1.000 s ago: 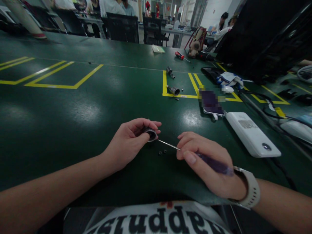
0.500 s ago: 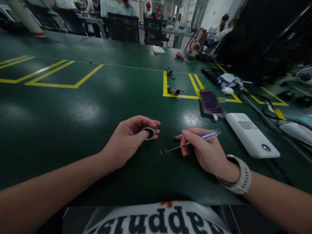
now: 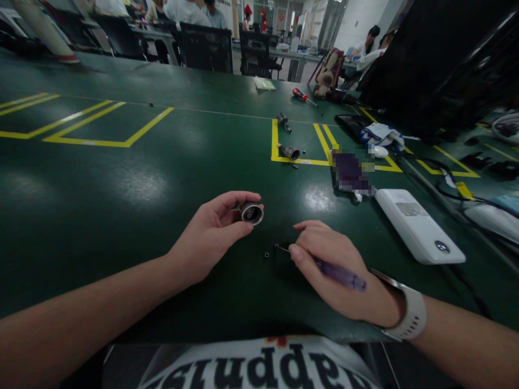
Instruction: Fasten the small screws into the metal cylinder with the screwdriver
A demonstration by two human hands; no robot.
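Note:
My left hand (image 3: pixel 211 232) holds a small round metal part (image 3: pixel 251 212) between thumb and fingers, its open end turned toward me. My right hand (image 3: pixel 338 270) is closed on a thin screwdriver with a clear purple handle (image 3: pixel 339 274). The screwdriver's tip rests on the green table (image 3: pixel 121 216) at a tiny black ring (image 3: pixel 276 247). A second tiny black ring (image 3: pixel 266 254) lies just left of it. A white watch (image 3: pixel 409 313) is on my right wrist.
A white power bank (image 3: pixel 417 226) and a phone (image 3: pixel 351 172) lie to the right, with cables beyond. Two more metal parts (image 3: pixel 288 151) sit inside yellow tape lines, and a red screwdriver (image 3: pixel 300 94) lies farther back. Chairs and other people are across the room.
My right hand turned over and shifted its grip, the handle now pointing back toward my wrist and the tip down at the small ring. My left hand tilted the metal part's opening toward me.

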